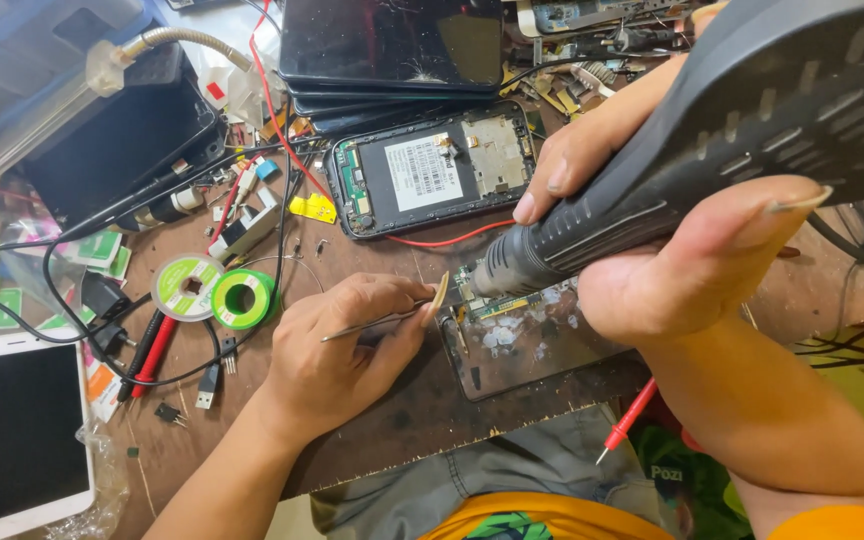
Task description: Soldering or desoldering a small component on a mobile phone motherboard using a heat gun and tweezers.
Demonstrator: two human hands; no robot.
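My right hand (672, 250) grips a black hot-air gun (652, 180), its nozzle angled down-left at a small green circuit board (487, 300) lying on a grey metal plate (532, 345). My left hand (342, 345) holds thin metal tweezers (377, 322), and its thumb tip rests just left of the board. An opened black phone (432, 170) with its inner parts exposed lies on the wooden bench just beyond the board.
Two solder wire spools (217, 290), green and white, lie left of my left hand. A white phone (17, 430) sits at the bottom left. Stacked black tablets (392, 45) lie at the back, with red and black cables, probes and small parts around.
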